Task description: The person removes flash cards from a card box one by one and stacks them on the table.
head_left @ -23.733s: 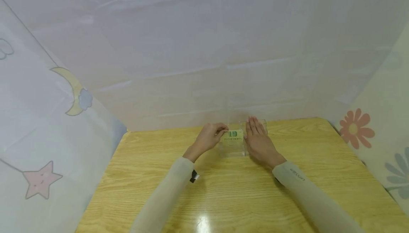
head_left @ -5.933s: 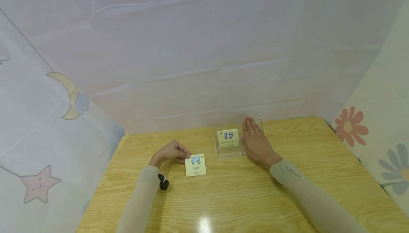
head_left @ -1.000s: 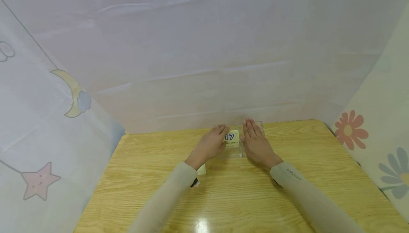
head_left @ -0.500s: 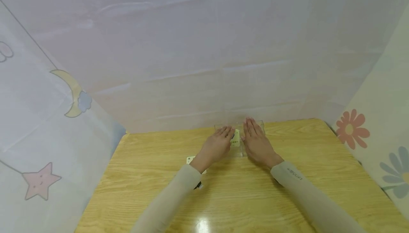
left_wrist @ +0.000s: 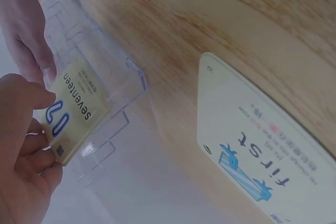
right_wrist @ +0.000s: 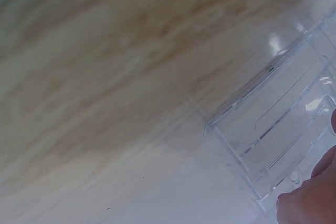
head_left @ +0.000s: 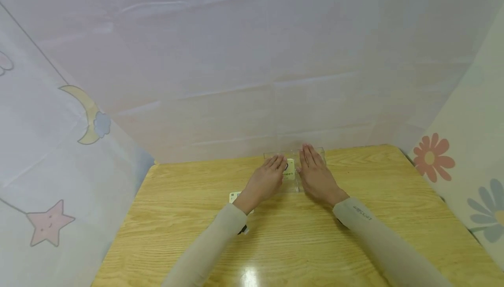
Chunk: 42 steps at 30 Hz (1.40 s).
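My left hand (head_left: 263,181) is at the left compartment of a clear plastic card holder (head_left: 291,187). In the left wrist view its thumb lies on the "seventeen" card (left_wrist: 76,108), with the other fingers curled at the card's edge, pinching it. My right hand (head_left: 318,177) lies on the holder's right side with its fingers straight and together. In the right wrist view, clear ridges of the holder (right_wrist: 283,129) show beside the fingers. A "first" card (left_wrist: 257,145) lies on the table below my left wrist, which partly covers it in the head view.
The wooden table (head_left: 177,199) ends at a pale cloth backdrop (head_left: 220,81) just behind the holder. Printed side cloths stand left and right, with a moon (head_left: 88,112) and a red flower (head_left: 433,158). A small black piece (head_left: 243,230) hangs at the left cuff.
Earlier my left hand set the "first" card on the table, then moved right to the "seventeen" card. Longer ago a "nineteen" card showed in the holder. My right hand has stayed put.
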Each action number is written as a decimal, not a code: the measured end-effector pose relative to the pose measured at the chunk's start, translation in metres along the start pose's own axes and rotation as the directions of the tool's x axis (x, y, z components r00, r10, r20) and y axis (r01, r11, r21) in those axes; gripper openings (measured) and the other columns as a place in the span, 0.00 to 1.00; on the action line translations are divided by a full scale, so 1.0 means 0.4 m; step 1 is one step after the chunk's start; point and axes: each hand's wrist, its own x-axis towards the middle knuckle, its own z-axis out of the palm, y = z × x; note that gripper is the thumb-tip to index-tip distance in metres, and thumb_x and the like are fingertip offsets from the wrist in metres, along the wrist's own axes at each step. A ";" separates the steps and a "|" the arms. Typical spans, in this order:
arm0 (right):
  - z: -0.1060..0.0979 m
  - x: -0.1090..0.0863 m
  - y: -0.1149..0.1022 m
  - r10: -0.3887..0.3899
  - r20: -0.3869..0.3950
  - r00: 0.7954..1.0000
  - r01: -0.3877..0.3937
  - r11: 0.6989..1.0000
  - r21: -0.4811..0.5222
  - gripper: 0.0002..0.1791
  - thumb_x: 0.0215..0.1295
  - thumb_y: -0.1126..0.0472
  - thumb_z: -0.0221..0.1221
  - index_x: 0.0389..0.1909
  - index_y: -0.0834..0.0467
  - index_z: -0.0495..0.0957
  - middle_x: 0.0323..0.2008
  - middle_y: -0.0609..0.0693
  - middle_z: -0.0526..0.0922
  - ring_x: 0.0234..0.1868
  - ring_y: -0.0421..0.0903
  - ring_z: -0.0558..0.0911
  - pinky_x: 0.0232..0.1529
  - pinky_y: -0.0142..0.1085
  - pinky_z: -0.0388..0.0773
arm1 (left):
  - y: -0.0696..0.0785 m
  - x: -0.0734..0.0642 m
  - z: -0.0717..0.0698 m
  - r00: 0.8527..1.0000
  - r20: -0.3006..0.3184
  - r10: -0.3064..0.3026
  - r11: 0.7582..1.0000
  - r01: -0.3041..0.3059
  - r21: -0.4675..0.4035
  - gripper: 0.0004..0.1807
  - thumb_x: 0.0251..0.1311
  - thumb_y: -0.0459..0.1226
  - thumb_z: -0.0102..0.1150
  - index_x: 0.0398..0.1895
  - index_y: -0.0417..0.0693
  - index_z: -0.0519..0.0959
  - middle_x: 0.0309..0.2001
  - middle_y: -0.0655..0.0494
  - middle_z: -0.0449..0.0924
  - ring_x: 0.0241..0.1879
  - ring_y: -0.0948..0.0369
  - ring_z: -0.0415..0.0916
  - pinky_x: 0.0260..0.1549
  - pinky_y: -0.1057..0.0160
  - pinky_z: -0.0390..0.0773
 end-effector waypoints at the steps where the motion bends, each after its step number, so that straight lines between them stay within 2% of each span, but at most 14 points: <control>1: 0.000 0.001 0.000 0.001 0.004 1.000 -0.001 1.000 0.002 0.37 0.86 0.53 0.42 0.81 0.74 0.47 0.84 0.71 0.44 0.86 0.67 0.43 0.85 0.61 0.48 | 0.000 -0.001 0.001 1.000 -0.004 0.000 1.000 0.000 0.005 0.35 0.78 0.46 0.56 0.81 0.42 0.62 0.80 0.47 0.66 0.79 0.54 0.65 0.79 0.56 0.67; 9: -0.004 0.004 -0.001 0.000 0.009 1.000 0.000 1.000 -0.008 0.37 0.86 0.53 0.42 0.81 0.74 0.48 0.84 0.71 0.44 0.86 0.67 0.43 0.85 0.62 0.49 | -0.001 -0.004 0.009 1.000 -0.002 -0.020 1.000 0.020 0.014 0.35 0.79 0.46 0.54 0.81 0.40 0.61 0.80 0.45 0.65 0.80 0.52 0.64 0.80 0.56 0.66; 21: -0.004 0.006 0.001 0.002 0.021 1.000 -0.002 1.000 -0.008 0.37 0.86 0.53 0.41 0.81 0.74 0.46 0.84 0.71 0.43 0.86 0.67 0.42 0.85 0.62 0.48 | -0.003 -0.008 0.011 1.000 -0.008 -0.018 0.998 0.017 -0.067 0.31 0.81 0.43 0.48 0.81 0.40 0.63 0.79 0.44 0.65 0.80 0.52 0.64 0.80 0.55 0.65; 25: -0.005 0.005 0.003 0.002 0.021 1.000 -0.002 1.000 -0.008 0.37 0.87 0.52 0.41 0.82 0.73 0.45 0.84 0.71 0.43 0.86 0.67 0.42 0.85 0.61 0.48 | -0.004 -0.010 0.008 0.999 -0.036 -0.023 0.994 0.019 -0.110 0.29 0.80 0.41 0.50 0.79 0.40 0.66 0.78 0.44 0.68 0.79 0.52 0.66 0.80 0.56 0.65; 29: -0.008 0.006 0.005 0.000 0.018 1.000 0.000 1.000 -0.014 0.37 0.87 0.52 0.40 0.82 0.73 0.45 0.84 0.71 0.43 0.86 0.67 0.43 0.85 0.61 0.48 | -0.003 -0.011 0.010 0.997 -0.068 -0.019 0.994 0.011 -0.105 0.29 0.79 0.41 0.54 0.78 0.40 0.68 0.77 0.45 0.70 0.78 0.53 0.68 0.79 0.58 0.66; 34: -0.009 0.007 0.006 0.004 0.030 1.000 -0.004 1.000 -0.011 0.37 0.87 0.51 0.39 0.82 0.73 0.44 0.84 0.71 0.42 0.86 0.68 0.43 0.85 0.62 0.48 | 0.000 -0.014 0.004 0.997 -0.072 -0.025 0.994 0.017 -0.110 0.30 0.78 0.42 0.57 0.78 0.42 0.69 0.76 0.47 0.72 0.77 0.55 0.70 0.78 0.59 0.67; 38: -0.007 0.005 0.006 0.011 0.029 1.000 -0.011 1.000 0.005 0.37 0.87 0.52 0.39 0.82 0.73 0.44 0.84 0.71 0.42 0.86 0.67 0.41 0.86 0.61 0.46 | 0.000 -0.017 -0.006 0.994 -0.100 -0.045 0.989 0.031 -0.143 0.28 0.77 0.41 0.59 0.76 0.44 0.72 0.74 0.49 0.75 0.74 0.56 0.73 0.70 0.62 0.77; 42: 0.000 -0.002 0.004 0.020 0.037 0.999 -0.021 1.000 0.018 0.38 0.87 0.51 0.39 0.82 0.72 0.43 0.84 0.70 0.41 0.86 0.66 0.40 0.86 0.61 0.45 | -0.001 -0.021 -0.010 0.987 -0.149 -0.062 0.985 0.036 -0.168 0.24 0.74 0.40 0.62 0.72 0.47 0.77 0.69 0.52 0.80 0.68 0.58 0.80 0.52 0.66 0.88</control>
